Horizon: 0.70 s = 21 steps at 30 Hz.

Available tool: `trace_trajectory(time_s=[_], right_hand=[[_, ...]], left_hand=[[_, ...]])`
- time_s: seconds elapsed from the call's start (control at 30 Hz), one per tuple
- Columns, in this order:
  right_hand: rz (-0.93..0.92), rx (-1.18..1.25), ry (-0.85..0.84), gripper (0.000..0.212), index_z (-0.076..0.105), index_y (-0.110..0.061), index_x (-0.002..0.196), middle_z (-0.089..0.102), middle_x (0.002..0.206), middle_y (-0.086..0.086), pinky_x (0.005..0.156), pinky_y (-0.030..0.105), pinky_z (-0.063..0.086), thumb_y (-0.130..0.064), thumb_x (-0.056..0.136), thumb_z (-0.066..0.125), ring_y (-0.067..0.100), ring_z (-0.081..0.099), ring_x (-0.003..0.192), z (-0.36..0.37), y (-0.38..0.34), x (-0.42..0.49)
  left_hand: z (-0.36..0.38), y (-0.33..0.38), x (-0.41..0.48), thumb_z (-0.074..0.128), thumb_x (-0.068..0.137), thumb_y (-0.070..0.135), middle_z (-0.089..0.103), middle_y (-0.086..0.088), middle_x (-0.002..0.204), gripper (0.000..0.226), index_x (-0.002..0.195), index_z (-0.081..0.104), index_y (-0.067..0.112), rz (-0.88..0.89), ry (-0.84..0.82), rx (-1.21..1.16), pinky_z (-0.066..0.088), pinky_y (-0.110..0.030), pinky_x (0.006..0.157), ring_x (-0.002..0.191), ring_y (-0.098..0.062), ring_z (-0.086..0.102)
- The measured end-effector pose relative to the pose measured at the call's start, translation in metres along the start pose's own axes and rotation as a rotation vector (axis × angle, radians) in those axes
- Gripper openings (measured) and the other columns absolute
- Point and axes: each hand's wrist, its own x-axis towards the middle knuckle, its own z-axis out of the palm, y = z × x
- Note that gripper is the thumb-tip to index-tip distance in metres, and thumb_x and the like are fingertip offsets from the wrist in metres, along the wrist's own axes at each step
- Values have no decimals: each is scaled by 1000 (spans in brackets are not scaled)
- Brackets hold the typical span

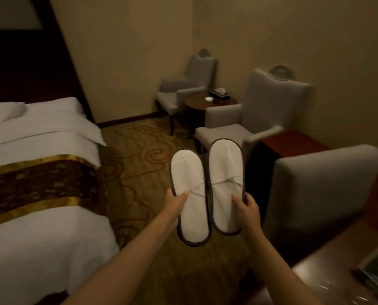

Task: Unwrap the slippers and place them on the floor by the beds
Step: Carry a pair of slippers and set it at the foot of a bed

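Note:
Two flat white slippers with dark grey edging are held side by side in the air above the patterned carpet (139, 164). My left hand (175, 203) grips the left slipper (189, 194) at its left edge, thumb on top. My right hand (247, 208) grips the right slipper (225, 183) at its right edge. No wrapping shows on either slipper. The bed (29, 194), with white linen and a brown and gold runner, lies to the left.
Two grey armchairs (238, 119) flank a round dark table (201, 104) with a tissue box at the back. A grey sofa back (315, 190) stands on the right, a wooden desk (337, 271) at the lower right. Open carpet lies between bed and chairs.

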Motion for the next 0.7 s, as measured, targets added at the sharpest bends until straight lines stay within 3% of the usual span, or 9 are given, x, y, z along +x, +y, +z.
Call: trace_trajectory(time_s=[0.23,0.43,0.5,0.7], right_hand=[[123,-72,-203,41,51,-9,126,56,125,11,88,41,48,-28,90,56,28,57,108,179,-22,23],[90,-158,-338,17,54,-18,103,58,105,4,77,35,46,-29,90,57,14,56,83,284,-34,69],[86,-182,-352,19,55,-18,104,58,104,3,74,33,43,-29,89,58,11,53,78,318,-34,96],[91,-216,-443,38,52,-12,122,56,113,3,79,34,43,-31,89,58,16,52,92,427,-37,203]], left_hand=[[-155,35,84,66,85,16,51,-19,135,70,143,28,6,-42,164,-118,51,-51,94,112,-35,57],[-223,50,165,64,87,12,51,-19,135,67,144,29,8,-88,210,-265,52,-49,92,111,-34,58],[-238,53,198,64,87,11,53,-19,133,64,142,31,8,-106,229,-301,53,-46,89,108,-34,59],[-273,85,328,65,86,12,52,-20,134,67,143,31,7,-128,294,-345,52,-50,93,112,-36,58]])
